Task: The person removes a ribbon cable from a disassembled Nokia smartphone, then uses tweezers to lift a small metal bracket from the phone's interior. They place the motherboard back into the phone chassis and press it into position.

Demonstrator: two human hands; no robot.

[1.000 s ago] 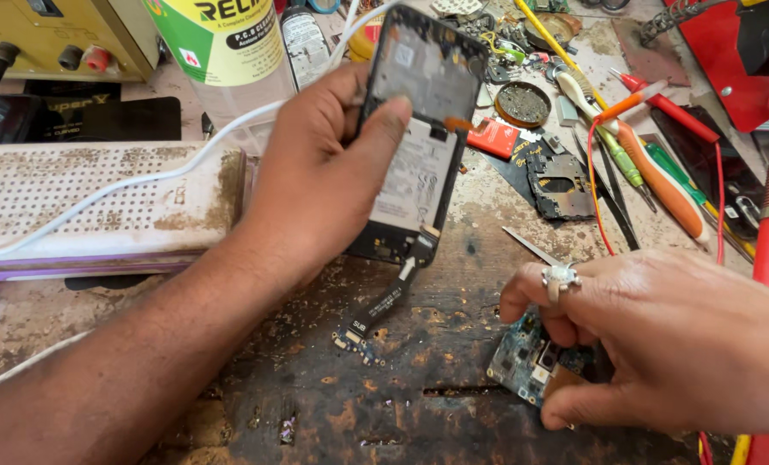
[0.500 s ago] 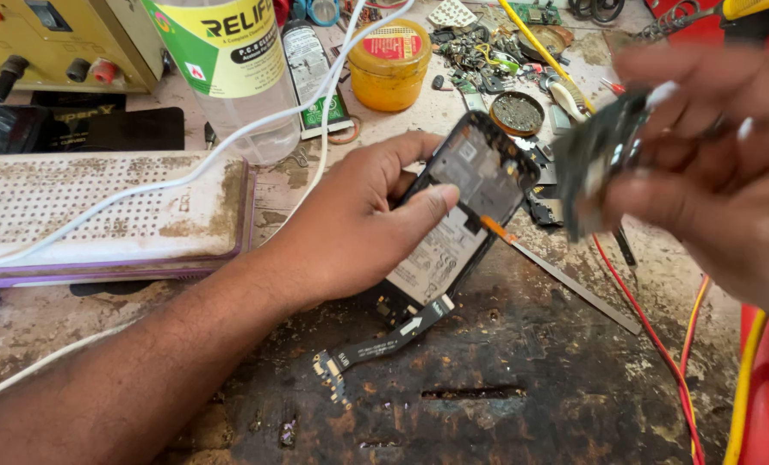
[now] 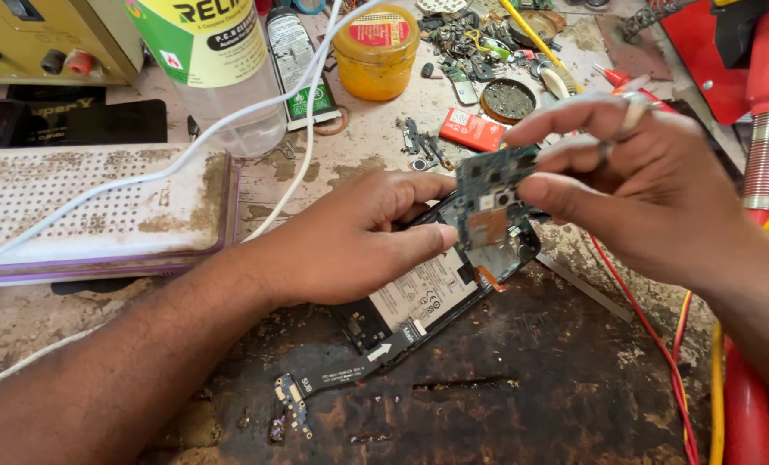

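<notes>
My left hand (image 3: 354, 237) lies flat on an opened phone body (image 3: 440, 288), pressing it onto the dark, worn work mat (image 3: 522, 387). A flex cable with a small connector board (image 3: 315, 387) trails from the phone's lower end toward me. My right hand (image 3: 651, 185), with rings on two fingers, pinches a small green circuit board (image 3: 490, 196) between thumb and fingers. It holds the board upright just above the phone's upper end.
A white perforated pad (image 3: 91, 207) lies at left under a white cable (image 3: 255, 108). Behind stand a clear bottle (image 3: 221, 69), a yellow jar (image 3: 377, 47), a small orange box (image 3: 473, 131) and scattered parts. Red and yellow wires (image 3: 686, 344) run along the right.
The phone has been lowered from upright in my left hand to flat on the mat. My right hand lifted the circuit board off the mat and brought it over the phone.
</notes>
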